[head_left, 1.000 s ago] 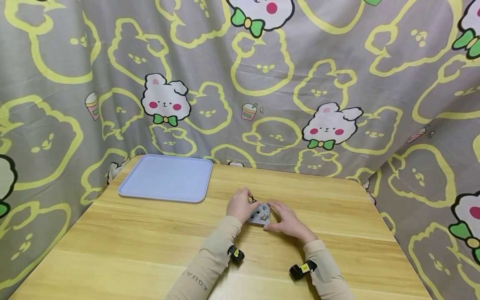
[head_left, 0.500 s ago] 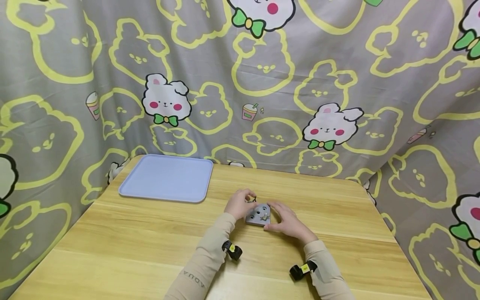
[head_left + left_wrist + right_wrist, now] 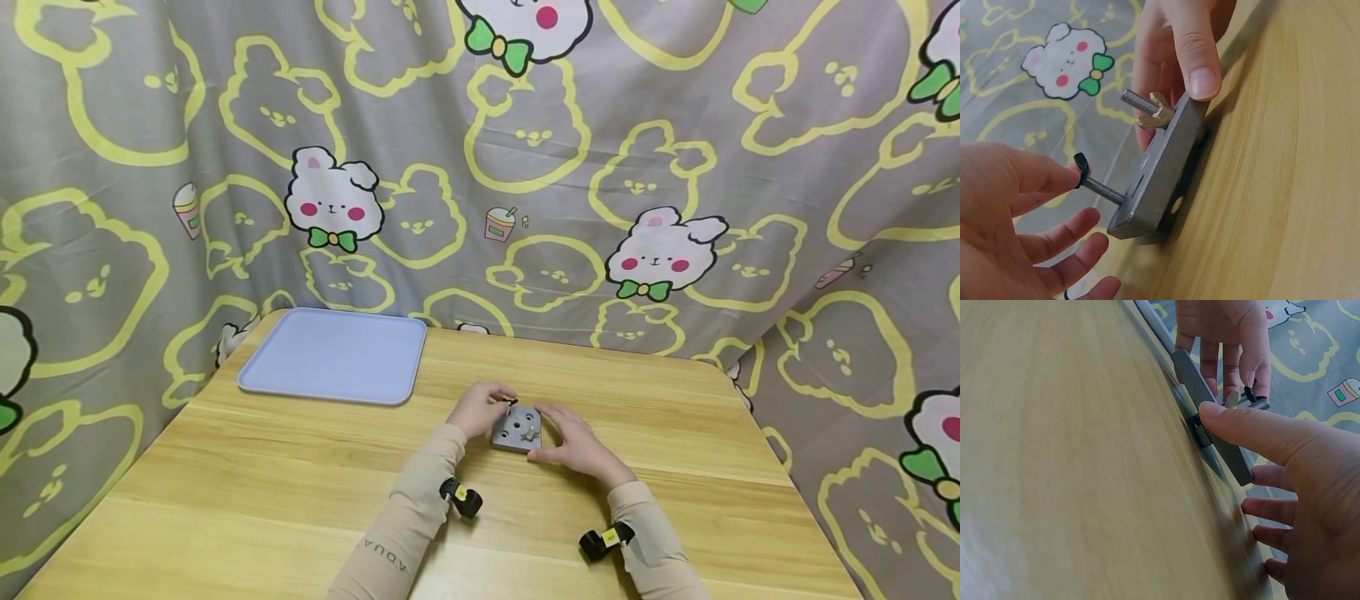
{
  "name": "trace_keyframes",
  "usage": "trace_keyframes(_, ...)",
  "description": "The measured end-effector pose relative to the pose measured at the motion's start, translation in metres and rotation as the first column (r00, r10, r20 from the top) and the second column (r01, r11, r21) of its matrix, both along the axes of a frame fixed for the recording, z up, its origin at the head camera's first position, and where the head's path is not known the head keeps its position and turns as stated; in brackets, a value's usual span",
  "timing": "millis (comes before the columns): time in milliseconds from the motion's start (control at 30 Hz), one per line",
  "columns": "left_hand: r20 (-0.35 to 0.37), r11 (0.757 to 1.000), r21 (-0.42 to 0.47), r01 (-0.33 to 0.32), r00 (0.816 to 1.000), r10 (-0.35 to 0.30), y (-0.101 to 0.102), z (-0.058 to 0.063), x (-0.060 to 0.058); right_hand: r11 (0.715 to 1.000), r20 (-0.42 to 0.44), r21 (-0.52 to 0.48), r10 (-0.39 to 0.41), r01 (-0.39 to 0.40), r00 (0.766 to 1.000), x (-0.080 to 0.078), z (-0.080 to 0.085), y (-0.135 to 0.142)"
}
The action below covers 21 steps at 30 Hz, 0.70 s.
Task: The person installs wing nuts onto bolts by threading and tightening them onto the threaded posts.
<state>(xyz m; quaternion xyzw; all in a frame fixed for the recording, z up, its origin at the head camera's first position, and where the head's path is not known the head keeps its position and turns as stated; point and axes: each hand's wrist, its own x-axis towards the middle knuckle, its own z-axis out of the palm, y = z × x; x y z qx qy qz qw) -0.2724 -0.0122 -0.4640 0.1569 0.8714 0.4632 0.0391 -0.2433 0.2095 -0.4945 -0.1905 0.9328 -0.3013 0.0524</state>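
A square grey metal plate with several round holes lies near the middle of the table. My left hand pinches the dark winged head of a thumb screw between thumb and forefinger, other fingers spread. The screw's threaded end meets the plate's face near one corner; how deep it sits cannot be told. My right hand holds the plate by its edges, thumb on the near side and fingers on the far side. A brass wing nut sits on a threaded bolt standing out of the plate near the right hand.
A pale blue rectangular tray lies at the table's back left. Behind the wooden table hangs a grey patterned curtain. Both wrists wear black cameras on straps. Below the plate, a small dark part shows in the right wrist view.
My left hand and forearm have shifted slightly left, uncovering more of the plate, and the screw's head has turned and come lower. The right hand and plate have stayed in place.
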Motion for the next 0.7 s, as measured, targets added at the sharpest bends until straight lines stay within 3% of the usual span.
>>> trace_keyframes(133, 0.030, 0.998, 0.005, -0.057, 0.998, 0.057, -0.002, 0.003, 0.000, 1.000, 0.010, -0.009, -0.004, 0.004, 1.000, 0.000, 0.000, -0.001)
trace_keyframes(200, -0.016, 0.991, -0.059, -0.121, 0.993, 0.121, -0.003, 0.008, 0.002, 1.000, 0.009, -0.013, -0.003, 0.003, 1.000, 0.000, 0.000, -0.001)
trace_keyframes(300, -0.122, 0.952, -0.207, -0.224, 0.972, 0.202, -0.003, 0.016, 0.006, 1.000, 0.005, -0.010, -0.004, 0.004, 1.000, -0.001, 0.000, -0.001)
trace_keyframes(367, -0.179, 0.920, -0.291, -0.262, 0.960, 0.217, -0.001, 0.022, 0.010, 1.000, 0.004, -0.005, -0.003, 0.003, 1.000, -0.001, 0.000, -0.001)
trace_keyframes(433, -0.212, 0.904, -0.331, -0.269, 0.955, 0.207, 0.001, 0.025, 0.014, 1.000, 0.012, -0.010, -0.005, 0.005, 1.000, -0.001, 0.000, -0.001)
trace_keyframes(533, -0.238, 0.900, -0.348, -0.261, 0.954, 0.185, 0.005, 0.027, 0.017, 1.000, 0.023, -0.013, -0.007, 0.007, 1.000, 0.000, 0.001, -0.001)
trace_keyframes(700, -0.208, 0.914, -0.334, -0.231, 0.964, 0.167, 0.009, 0.021, 0.017, 1.000, 0.026, -0.008, -0.009, 0.010, 1.000, 0.000, 0.001, 0.000)
